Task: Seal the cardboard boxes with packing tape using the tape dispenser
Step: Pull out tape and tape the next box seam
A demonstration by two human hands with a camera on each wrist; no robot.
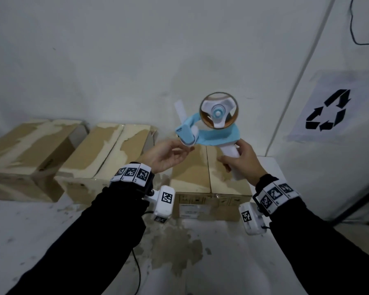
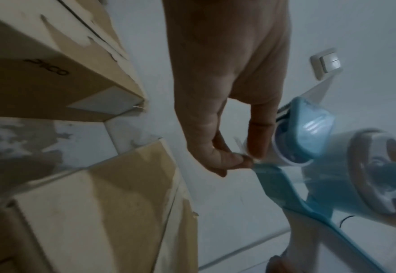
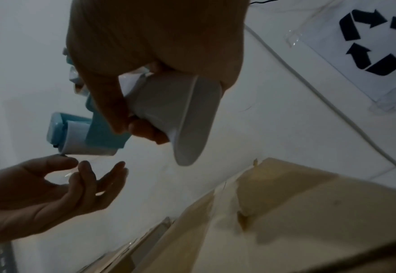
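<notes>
A blue and white tape dispenser [image 1: 213, 135] with a roll of clear tape [image 1: 218, 110] is held up in the air in front of the wall. My right hand [image 1: 243, 156] grips its white handle [image 3: 168, 103]. My left hand [image 1: 184, 149] reaches to the roller end [image 2: 283, 147]; thumb and forefinger [image 2: 236, 160] pinch the loose clear tape end there, other fingers spread. Three cardboard boxes stand in a row against the wall: left [image 1: 28, 143], middle [image 1: 107, 150], and right [image 1: 209, 173] below the hands. Their flaps lie closed, with pale torn patches.
The boxes stand on a white table [image 1: 51, 231] with a worn brown patch near the front. A recycling sign [image 1: 328, 109] hangs on the right wall panel, with a black cable [image 1: 354, 28] above it. A light switch [image 2: 327, 62] is on the wall.
</notes>
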